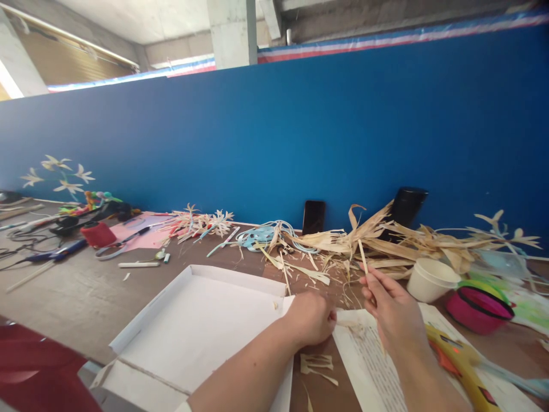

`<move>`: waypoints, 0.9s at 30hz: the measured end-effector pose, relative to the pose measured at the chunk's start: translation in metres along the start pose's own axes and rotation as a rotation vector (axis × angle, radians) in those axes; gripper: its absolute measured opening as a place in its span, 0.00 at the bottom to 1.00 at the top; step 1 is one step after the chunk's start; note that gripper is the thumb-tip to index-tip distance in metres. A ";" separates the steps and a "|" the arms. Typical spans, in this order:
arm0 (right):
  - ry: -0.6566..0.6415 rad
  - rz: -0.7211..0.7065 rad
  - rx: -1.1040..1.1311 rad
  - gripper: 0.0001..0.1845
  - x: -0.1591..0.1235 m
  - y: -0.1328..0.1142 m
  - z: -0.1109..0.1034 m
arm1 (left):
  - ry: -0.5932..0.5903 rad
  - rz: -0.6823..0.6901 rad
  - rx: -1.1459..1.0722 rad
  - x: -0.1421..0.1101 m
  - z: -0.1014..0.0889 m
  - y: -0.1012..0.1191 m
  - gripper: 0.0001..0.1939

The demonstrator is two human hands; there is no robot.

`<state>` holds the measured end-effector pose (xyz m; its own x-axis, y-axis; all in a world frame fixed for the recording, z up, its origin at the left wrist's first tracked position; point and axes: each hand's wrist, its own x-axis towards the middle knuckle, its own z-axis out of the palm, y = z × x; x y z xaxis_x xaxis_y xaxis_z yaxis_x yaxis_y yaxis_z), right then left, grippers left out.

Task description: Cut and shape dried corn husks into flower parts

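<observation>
My right hand (pixel 392 306) pinches a thin pale stick (pixel 362 254), which points up and slightly left from the fingertips. My left hand (pixel 311 317) is curled closed above the right edge of an open white cardboard box (pixel 206 320); what its fingers hold, if anything, is hidden. Between and below the hands lie cut pale husk pieces (pixel 317 363) on the brown table. A printed sheet (pixel 364 355) is under my right hand, with husk scraps on it. A yellow glue gun (pixel 465 366) lies right of my right wrist.
Dried husks (pixel 369 240) heap along the blue partition (pixel 274 143), near a phone (pixel 314 217) and a black cylinder (pixel 407 206). A paper cup (pixel 431 280) and pink container (pixel 480 309) stand right. Blue cord (pixel 261 236), husk flowers (pixel 64 174) and red tape (pixel 98 233) are left.
</observation>
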<state>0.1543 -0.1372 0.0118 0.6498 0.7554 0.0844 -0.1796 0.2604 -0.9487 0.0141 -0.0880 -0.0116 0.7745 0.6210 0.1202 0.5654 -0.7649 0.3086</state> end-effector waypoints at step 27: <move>-0.170 -0.054 -0.628 0.25 0.007 0.005 -0.008 | 0.395 -0.223 -0.527 0.005 -0.010 -0.004 0.07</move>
<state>0.1637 -0.1358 0.0049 0.5110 0.8489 0.1354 0.3492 -0.0611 -0.9350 0.0134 -0.0802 -0.0025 0.4380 0.8458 0.3046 0.4083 -0.4890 0.7708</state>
